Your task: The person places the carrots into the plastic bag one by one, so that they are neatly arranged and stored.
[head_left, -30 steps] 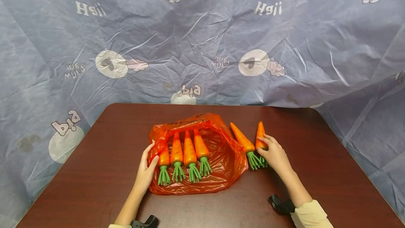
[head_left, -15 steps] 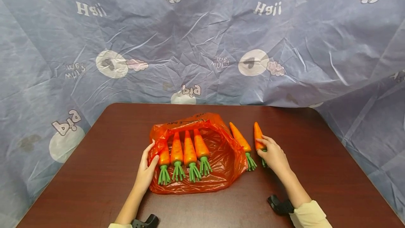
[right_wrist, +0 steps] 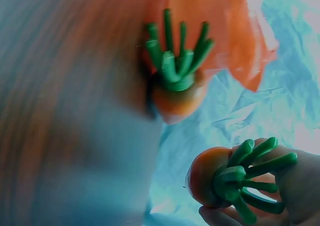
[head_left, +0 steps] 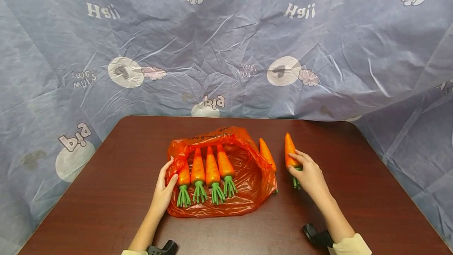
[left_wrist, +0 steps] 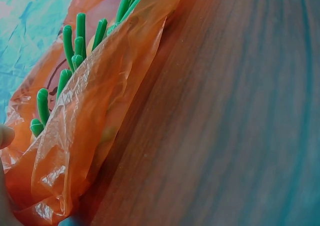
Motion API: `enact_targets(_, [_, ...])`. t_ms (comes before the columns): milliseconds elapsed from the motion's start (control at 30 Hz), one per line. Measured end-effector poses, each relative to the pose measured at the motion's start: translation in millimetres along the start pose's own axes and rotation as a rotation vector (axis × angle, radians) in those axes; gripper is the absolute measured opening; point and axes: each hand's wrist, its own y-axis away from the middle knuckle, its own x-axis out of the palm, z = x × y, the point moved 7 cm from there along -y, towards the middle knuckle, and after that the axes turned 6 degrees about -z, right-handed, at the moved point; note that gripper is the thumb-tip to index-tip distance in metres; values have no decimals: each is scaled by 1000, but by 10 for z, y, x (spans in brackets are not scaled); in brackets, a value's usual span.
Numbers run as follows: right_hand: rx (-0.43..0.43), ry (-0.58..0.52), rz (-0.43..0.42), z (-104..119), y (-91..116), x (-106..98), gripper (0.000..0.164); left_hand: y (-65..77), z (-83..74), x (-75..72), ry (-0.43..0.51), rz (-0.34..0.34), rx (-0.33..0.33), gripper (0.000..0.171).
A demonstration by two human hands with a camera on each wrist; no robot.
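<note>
A red plastic bag [head_left: 247,196] lies on its side with its mouth towards me. Several orange carrots [head_left: 211,172] with green stems lie in a row inside it. My left hand [head_left: 163,190] grips the bag's left rim between thumb and fingers, beside the leftmost carrot [head_left: 183,175]. To the right of the bag, my right hand [head_left: 310,174] holds another carrot [head_left: 290,146] near its green end, tip pointing away. Between that hand and the bag lies a loose carrot [head_left: 267,154], its stems mostly hidden by the bag's edge. The right wrist view shows the held carrot's stems [right_wrist: 250,178] close up.
The brown wooden table [head_left: 226,235] has its far edge a short way behind the bag. A blue-grey printed cloth [head_left: 219,50] hangs behind the table and at its sides. A black wrist device [head_left: 316,236] sits on each forearm.
The loose carrot has shifted left against the bag, and its stems have gone mostly behind the bag's edge. The carrot in my right hand now stands apart from it. My left hand has stayed put.
</note>
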Motion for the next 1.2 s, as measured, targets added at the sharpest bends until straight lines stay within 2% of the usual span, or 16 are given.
enact_targets(167, [-20,-22,-25,142,63,-124,41,3,-6,-5,-1,-5,4,47])
enact_targets(433, [-82,-87,-69,368,194,-265,40,14,7,-4,3,-3,-35,48])
enact_targets(600, [-112,-125,-103,502,290,-340,39,14,11,-10,-5,-6,-37,48])
enact_targets(833, [-145,-169,-105,692,435,-408,38,22,25,-10,-7,-5,-47,49])
enact_targets(1067, [-232,-210,-137,876,603,-449,41,19,25,-11,-7,-8,-39,48])
enact_targets(1200, [-277,-237,-139,977,714,-454,42,31,-50,-1,-7,-4,-59,48])
